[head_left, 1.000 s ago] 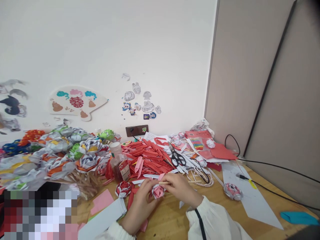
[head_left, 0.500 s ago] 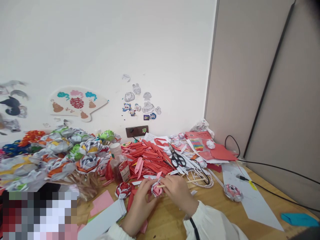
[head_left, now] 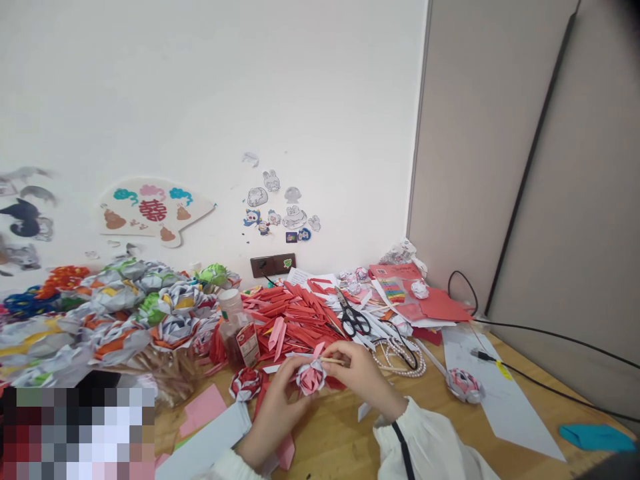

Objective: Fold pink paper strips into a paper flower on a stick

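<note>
A small pink and white folded-paper flower (head_left: 311, 378) is gripped in my left hand (head_left: 281, 408), its face turned towards me. A pink paper strip (head_left: 319, 351) stands up from its back edge. My right hand (head_left: 364, 371) pinches a thin wooden stick (head_left: 333, 361), whose visible end lies just right of the flower. Whether the stick joins the flower I cannot tell. Beyond both hands lies a heap of folded red paper strips (head_left: 295, 313). A red and white paper flower (head_left: 245, 384) sits left of my left hand.
Black scissors (head_left: 355, 321) and a pearl string (head_left: 417, 371) lie behind my right hand. A bottle of liquid (head_left: 235, 337) stands at the left, near many finished paper flowers (head_left: 180, 313). Another flower (head_left: 465, 385) and a black cable (head_left: 540, 385) are at the right.
The flower has turned so that its pink middle faces me more. My right hand has shifted slightly right and up, and its stick no longer shows across the front of the flower.
</note>
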`<state>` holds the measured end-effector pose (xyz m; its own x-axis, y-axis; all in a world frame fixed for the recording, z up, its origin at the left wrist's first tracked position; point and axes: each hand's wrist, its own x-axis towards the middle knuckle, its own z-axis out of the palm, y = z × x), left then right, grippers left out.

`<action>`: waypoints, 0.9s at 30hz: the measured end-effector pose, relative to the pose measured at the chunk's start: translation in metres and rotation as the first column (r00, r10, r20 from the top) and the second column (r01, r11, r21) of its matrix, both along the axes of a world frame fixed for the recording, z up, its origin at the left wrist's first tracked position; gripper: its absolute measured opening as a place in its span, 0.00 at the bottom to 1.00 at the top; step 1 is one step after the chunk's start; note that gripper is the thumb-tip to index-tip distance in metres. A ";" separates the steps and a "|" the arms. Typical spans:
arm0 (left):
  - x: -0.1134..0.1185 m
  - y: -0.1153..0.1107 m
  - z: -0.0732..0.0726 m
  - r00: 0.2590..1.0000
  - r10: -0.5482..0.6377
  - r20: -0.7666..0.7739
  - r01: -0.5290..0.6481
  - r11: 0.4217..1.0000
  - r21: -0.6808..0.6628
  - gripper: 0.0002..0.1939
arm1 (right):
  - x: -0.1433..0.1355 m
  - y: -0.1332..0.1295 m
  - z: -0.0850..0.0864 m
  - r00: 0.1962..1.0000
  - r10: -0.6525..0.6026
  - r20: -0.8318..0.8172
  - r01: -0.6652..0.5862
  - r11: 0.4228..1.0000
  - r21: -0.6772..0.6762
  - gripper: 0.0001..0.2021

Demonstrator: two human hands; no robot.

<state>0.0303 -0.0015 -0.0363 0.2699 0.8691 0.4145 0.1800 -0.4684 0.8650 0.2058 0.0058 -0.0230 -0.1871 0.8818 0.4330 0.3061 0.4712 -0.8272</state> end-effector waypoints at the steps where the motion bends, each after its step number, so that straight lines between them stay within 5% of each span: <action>1: -0.001 0.002 -0.002 0.999 0.016 0.043 -0.014 0.999 -0.039 0.19 | 0.001 0.000 0.001 0.999 -0.040 -0.003 0.040 0.998 0.037 0.06; 6: -0.004 0.009 -0.007 0.990 0.094 0.108 -0.081 0.989 -0.120 0.23 | 0.001 -0.006 0.006 0.988 -0.151 0.020 0.145 0.974 0.174 0.05; 16: -0.003 0.013 -0.021 0.988 0.150 -0.026 -0.149 0.988 0.027 0.23 | -0.015 -0.008 -0.009 0.973 -0.141 0.182 0.101 0.971 0.216 0.06; 27: -0.001 0.009 -0.019 0.970 0.231 -0.074 -0.211 0.954 0.212 0.23 | -0.020 -0.007 -0.012 0.917 -0.342 0.205 0.266 0.907 0.325 0.05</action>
<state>0.0292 0.0079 -0.0551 0.1283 0.8131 0.5679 0.3770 -0.5696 0.7304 0.1860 -0.0012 -0.0351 -0.0657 0.7586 0.6482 0.6518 0.5245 -0.5477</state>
